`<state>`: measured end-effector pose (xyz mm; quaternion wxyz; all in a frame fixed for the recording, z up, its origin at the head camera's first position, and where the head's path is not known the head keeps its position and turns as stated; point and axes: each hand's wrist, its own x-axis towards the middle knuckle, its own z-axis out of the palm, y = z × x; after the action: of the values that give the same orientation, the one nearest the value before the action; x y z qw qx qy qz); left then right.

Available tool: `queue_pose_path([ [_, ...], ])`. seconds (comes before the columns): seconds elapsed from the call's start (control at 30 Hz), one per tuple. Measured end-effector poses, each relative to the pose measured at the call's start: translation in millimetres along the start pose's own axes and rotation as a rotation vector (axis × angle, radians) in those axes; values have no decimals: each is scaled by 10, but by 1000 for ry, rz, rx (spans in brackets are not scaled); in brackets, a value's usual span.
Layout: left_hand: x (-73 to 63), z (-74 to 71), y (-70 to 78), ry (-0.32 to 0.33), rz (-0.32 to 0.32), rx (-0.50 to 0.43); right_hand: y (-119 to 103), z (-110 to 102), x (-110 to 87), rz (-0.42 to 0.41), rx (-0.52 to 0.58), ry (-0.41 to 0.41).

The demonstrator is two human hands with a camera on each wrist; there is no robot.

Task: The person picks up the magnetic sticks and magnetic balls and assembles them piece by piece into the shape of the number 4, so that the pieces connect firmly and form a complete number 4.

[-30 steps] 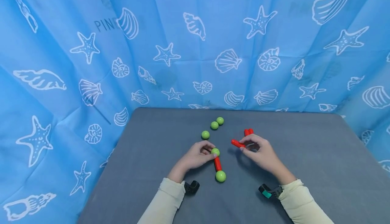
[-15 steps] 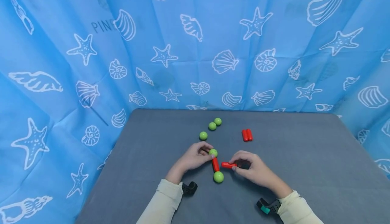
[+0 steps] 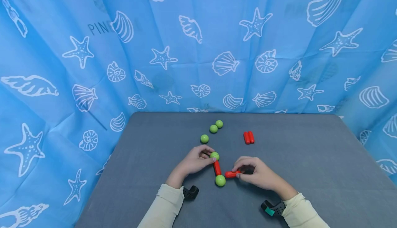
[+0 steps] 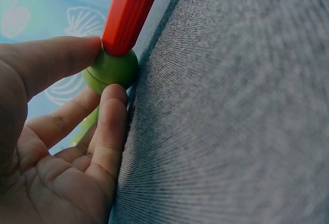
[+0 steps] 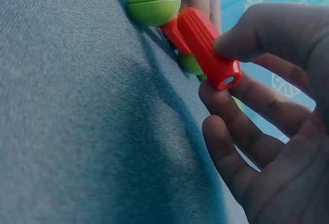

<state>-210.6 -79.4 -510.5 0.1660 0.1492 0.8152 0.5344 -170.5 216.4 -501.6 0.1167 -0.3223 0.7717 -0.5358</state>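
So, blue curtain (image 3: 195, 70) behind, grey table (image 3: 288, 145) below it; work sits a bit left of the table's middle, well short of the far edge. Left hand (image 3: 194, 159) is partly closed, thumb and fingertips pinching the far ball (image 3: 215, 155); reads as an anchor so the joined piece won't roll. Right hand (image 3: 257, 172) is also partly closed, pinching the held stick (image 3: 230, 174) by its outer end, probably to leave the inner end free. That end is right by the near ball (image 3: 220, 180); can't tell if touching. Joined stick (image 3: 217, 168) links both balls. Spare sticks (image 3: 246, 138) lie side by side toward the far edge, loose balls (image 3: 204, 138) left of them. Versus a second ago: held stick came over from near the spares; left pinch unchanged.
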Motion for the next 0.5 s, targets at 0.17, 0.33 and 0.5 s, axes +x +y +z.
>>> queue_pose_path([
  [0.17, 2, -5, 1, 1, 5, 19, 26, 2, 1, -15, 1, -20],
  [0.33, -4, -5, 12, -2, 11, 19, 28, 8, 4, -12, 6, -25],
  [0.5, -6, -5, 2, 6, 0, 10, 27, 21, 11, 9, 7, -44],
])
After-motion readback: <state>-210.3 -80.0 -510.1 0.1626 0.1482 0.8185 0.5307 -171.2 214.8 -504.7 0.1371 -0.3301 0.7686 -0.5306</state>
